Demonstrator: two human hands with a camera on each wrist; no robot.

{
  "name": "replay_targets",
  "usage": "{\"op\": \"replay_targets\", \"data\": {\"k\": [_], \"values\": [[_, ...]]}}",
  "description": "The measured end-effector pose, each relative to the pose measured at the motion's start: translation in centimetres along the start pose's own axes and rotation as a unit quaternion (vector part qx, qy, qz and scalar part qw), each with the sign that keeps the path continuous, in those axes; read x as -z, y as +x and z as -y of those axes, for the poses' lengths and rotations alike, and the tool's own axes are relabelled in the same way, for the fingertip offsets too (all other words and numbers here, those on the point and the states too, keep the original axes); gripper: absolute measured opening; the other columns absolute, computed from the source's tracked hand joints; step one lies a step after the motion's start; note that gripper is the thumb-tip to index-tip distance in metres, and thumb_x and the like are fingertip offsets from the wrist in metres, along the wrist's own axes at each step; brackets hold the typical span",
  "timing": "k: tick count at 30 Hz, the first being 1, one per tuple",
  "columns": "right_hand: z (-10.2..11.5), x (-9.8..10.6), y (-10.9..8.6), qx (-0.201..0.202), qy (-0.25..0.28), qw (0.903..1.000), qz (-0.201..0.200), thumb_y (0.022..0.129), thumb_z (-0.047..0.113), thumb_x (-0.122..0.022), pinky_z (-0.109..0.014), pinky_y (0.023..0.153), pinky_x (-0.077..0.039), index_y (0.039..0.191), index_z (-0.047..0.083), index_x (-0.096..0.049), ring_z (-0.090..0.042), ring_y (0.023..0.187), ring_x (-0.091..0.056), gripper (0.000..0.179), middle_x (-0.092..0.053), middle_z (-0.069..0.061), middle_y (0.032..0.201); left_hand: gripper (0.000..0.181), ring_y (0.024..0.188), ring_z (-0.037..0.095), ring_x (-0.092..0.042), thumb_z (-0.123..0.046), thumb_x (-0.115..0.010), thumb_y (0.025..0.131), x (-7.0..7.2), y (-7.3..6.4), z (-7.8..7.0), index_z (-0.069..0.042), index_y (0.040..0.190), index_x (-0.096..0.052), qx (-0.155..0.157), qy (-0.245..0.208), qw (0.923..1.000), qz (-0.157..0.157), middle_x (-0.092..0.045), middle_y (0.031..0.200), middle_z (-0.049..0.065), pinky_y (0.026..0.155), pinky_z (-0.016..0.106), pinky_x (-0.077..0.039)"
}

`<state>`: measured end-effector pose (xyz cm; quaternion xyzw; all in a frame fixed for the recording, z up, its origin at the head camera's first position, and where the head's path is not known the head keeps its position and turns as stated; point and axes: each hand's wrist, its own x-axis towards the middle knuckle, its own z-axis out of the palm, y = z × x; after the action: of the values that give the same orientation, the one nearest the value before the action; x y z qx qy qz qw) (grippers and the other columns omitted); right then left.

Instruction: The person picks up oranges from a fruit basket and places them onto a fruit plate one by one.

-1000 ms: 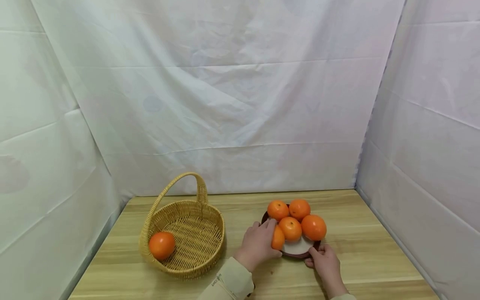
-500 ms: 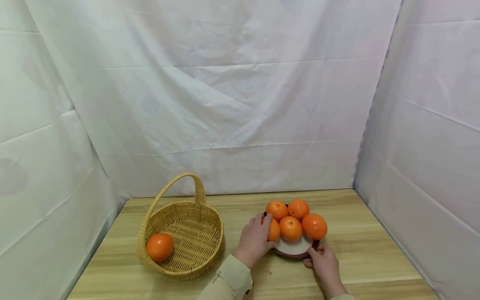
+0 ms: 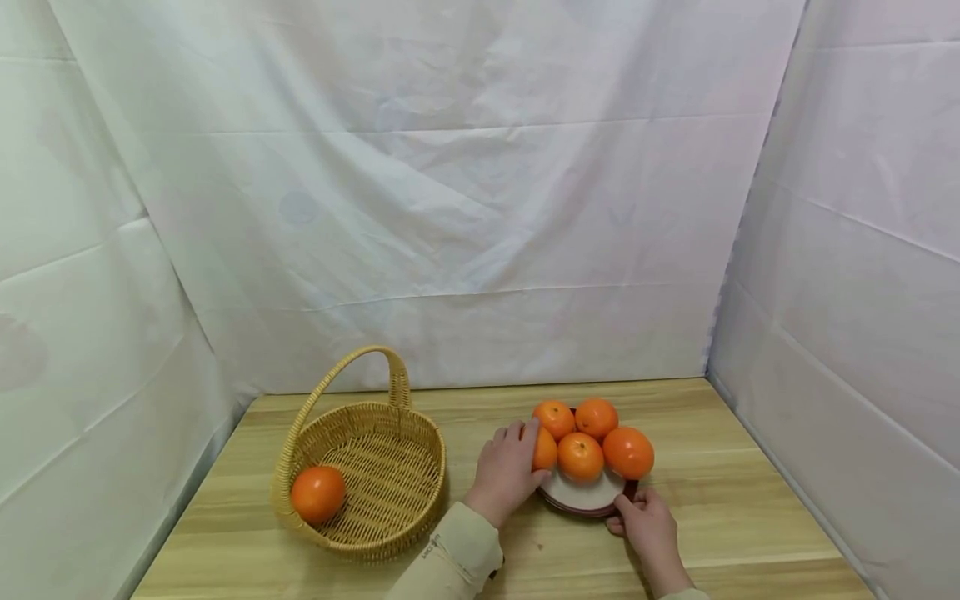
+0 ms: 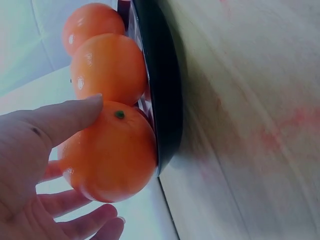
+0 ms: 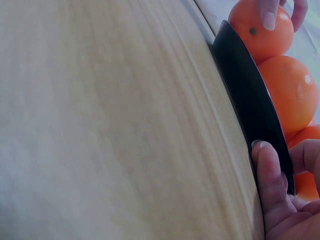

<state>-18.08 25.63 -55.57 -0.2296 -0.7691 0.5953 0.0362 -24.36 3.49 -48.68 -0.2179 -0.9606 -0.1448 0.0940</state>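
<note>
A dark-rimmed plate with a pale inside holds several oranges, among them a middle one and a right one. At the plate's left side my left hand grips an orange, thumb on one side and fingers on the other. Part of that orange is hidden by the hand in the head view. My right hand pinches the plate's near right rim, with a fingertip against the dark outer wall in the right wrist view.
To the left stands a wicker basket with a tall arched handle. A single orange lies inside, against its left wall. White cloth hangs behind and on both sides of the wooden table.
My left hand has shifted its orange away from me and slightly left on the plate, up beside the back-left orange. My right hand keeps its hold on the rim.
</note>
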Motion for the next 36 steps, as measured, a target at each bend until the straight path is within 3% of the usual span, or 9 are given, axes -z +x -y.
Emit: {"op": "replay_targets", "data": {"k": [22,29,36], "values": [[0.1,0.0,-0.2,0.0,-0.008,1.0,-0.002,0.096,0.011,-0.053,-0.024,0.059,-0.059,0.108,-0.009,-0.047,-0.012,0.062,-0.069,0.023,-0.067,-0.007,0.075,0.075,0.121,0.03,-0.058,-0.047,-0.078,0.086,2.0,-0.8,0.1,-0.017,0.146,-0.047,0.008,0.006,0.9999,0.012,-0.058,0.136,0.009,0.093,0.049,-0.053],[0.0,0.1,-0.2,0.0,-0.007,1.0,0.002,0.095,0.01,-0.052,-0.024,0.059,-0.059,0.107,-0.009,-0.046,-0.011,0.061,-0.069,0.023,-0.067,-0.007,0.075,0.079,0.119,0.032,-0.059,-0.045,-0.084,0.08,2.9,-1.2,0.6,-0.017,0.144,-0.05,-0.003,0.025,0.9997,0.006,-0.057,0.137,0.011,0.091,0.049,-0.054],[0.2,0.1,-0.3,-0.002,-0.001,1.0,0.002,0.096,0.01,-0.053,-0.024,0.059,-0.059,0.106,-0.008,-0.047,-0.011,0.061,-0.069,0.022,-0.067,-0.006,0.075,0.083,0.12,0.033,-0.06,-0.043,-0.088,0.076,4.2,-1.2,1.0,-0.018,0.145,-0.05,0.002,0.048,0.9986,0.02,-0.058,0.139,0.011,0.092,0.049,-0.054]]}}
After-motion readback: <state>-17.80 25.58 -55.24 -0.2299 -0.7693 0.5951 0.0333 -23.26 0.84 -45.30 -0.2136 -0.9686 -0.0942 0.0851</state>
